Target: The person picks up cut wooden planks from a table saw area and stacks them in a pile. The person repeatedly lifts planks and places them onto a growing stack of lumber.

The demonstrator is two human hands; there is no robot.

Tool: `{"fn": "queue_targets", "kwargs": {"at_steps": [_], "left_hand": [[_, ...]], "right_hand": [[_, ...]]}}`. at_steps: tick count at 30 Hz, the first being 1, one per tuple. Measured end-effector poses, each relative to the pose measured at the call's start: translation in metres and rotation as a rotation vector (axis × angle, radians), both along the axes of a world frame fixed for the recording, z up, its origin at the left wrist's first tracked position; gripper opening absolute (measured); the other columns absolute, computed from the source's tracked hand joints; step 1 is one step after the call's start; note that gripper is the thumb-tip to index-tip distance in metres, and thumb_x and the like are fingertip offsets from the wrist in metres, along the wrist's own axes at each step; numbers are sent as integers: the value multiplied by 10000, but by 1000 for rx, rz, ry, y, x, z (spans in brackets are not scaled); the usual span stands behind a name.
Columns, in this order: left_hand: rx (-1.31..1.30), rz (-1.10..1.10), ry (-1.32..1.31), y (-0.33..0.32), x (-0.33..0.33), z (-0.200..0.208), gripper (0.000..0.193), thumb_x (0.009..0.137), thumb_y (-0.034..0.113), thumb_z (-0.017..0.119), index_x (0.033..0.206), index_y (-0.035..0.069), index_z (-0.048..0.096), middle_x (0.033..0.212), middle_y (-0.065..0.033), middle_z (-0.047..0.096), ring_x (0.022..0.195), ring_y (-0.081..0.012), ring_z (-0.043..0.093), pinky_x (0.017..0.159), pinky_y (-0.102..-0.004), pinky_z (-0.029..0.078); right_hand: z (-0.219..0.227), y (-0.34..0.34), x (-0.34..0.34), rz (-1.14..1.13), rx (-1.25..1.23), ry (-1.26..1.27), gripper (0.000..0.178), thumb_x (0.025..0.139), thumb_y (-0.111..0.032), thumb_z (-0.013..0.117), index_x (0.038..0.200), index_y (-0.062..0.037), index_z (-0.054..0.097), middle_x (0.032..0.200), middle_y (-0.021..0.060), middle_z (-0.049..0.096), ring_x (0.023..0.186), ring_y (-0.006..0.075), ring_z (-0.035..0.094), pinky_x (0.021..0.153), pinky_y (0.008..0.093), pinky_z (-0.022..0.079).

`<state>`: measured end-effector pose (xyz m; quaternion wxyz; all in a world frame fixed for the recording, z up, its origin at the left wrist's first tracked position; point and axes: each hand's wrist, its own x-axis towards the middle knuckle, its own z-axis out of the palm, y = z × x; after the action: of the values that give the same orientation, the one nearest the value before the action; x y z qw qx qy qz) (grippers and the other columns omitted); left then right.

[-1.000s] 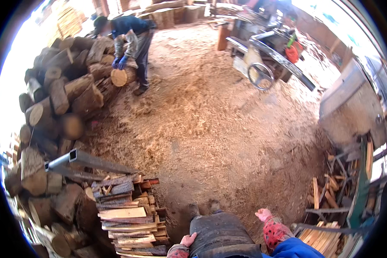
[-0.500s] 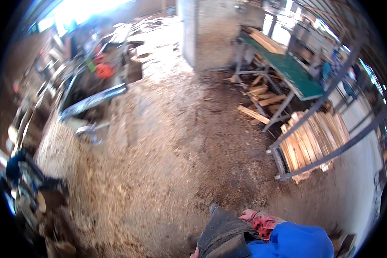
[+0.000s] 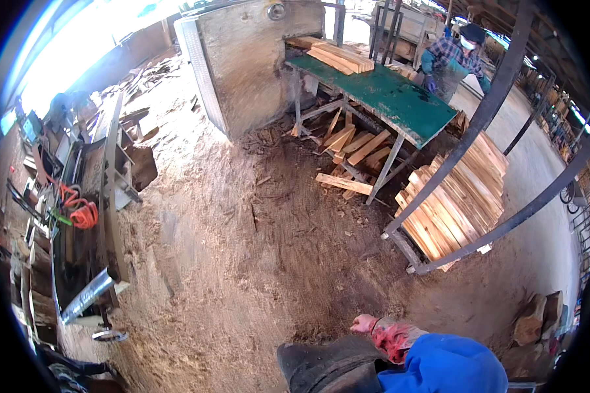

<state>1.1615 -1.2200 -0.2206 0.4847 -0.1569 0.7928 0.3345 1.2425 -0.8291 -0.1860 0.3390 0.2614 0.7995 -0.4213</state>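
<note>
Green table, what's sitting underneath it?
Under the green table, loose wood pieces lie heaped among its metal legs. The table's top covers the space further back, so I can't tell what else is there.

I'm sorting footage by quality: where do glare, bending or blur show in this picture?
Head view, upper left: daylight is blown out to white; head view, right: the metal bars look bowed, with black corners around; head view, middle: the green table and right hand are fairly sharp; head view, left: machinery looks somewhat softer.
</note>
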Motion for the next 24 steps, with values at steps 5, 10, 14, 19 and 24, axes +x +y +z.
{"fn": "queue_targets", "kwargs": {"at_steps": [5,10,14,19,24], "left_hand": [[29,-38,-17,40,-83,4,655,894,553,497,1007,-77,632,985,-274,657,900,-344,653,766,-419,517],[24,-54,-58,47,-169,-3,618,896,527,520,984,-73,635,960,-269,662,857,-337,664,729,-415,529],[29,-11,-75,39,-254,-5,589,898,507,538,966,-70,637,939,-265,667,823,-332,672,699,-413,538],[291,460,-44,10,-398,-27,554,900,481,561,942,-66,640,913,-260,672,780,-325,683,662,-410,550],[341,496,124,129,-539,22,233,886,211,612,802,-5,591,705,-92,630,588,-203,637,506,-312,535]], "right_hand": [[-22,7,-74,-29,19,-4,483,790,-435,665,1102,-66,680,1043,149,695,1014,302,650,896,392,491],[-23,28,-145,-118,50,-17,507,786,-445,675,1134,-77,670,1062,138,694,1025,288,648,907,380,490],[-16,64,-175,-306,80,8,483,787,-445,672,1045,-36,685,996,153,701,979,295,653,877,392,499],[-14,84,-211,-676,-23,102,313,820,-340,685,904,-39,691,818,68,701,752,166,642,698,331,513],[-9,127,-237,-909,-233,-47,247,830,-301,683,740,-73,651,626,-2,604,554,109,546,523,301,443]]}}
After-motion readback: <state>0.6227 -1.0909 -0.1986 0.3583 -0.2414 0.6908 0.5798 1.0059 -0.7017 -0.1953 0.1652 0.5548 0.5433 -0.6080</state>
